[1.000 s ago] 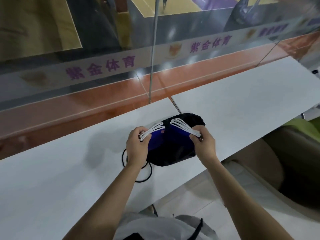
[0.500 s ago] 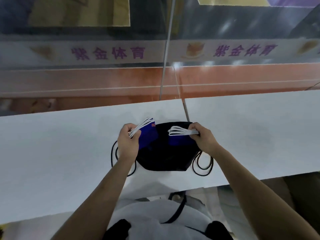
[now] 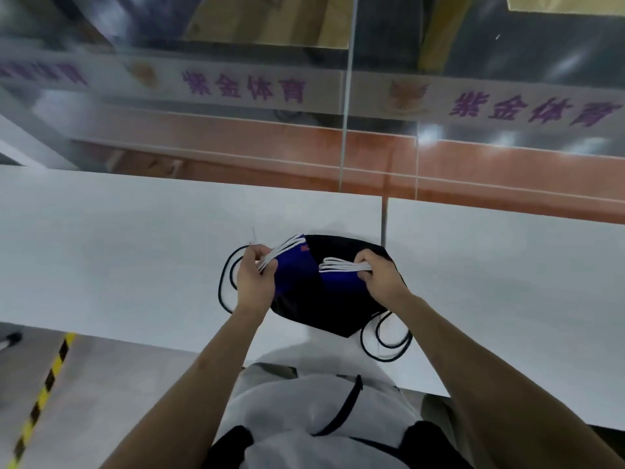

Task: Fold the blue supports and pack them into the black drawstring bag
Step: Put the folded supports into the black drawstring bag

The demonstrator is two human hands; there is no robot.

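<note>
Blue supports (image 3: 340, 282) over black drawstring bag (image 3: 324, 309) | left hand (image 3: 253, 282), right hand (image 3: 380, 280) fingers pinching white straps | advice: square edges before folding

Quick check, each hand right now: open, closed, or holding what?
Left hand: closed, gripping the white straps of a blue support.
Right hand: closed, gripping the other support's white straps, over the black bag.

A white worktop (image 3: 118, 252) is spanning the view, a seam (image 3: 383, 218) dividing its two slabs. Behind it, glass panels (image 3: 236, 38) are bearing purple lettering (image 3: 243, 88). Yellow-black hazard tape (image 3: 40, 397) is lining the floor (image 3: 101, 401).
</note>
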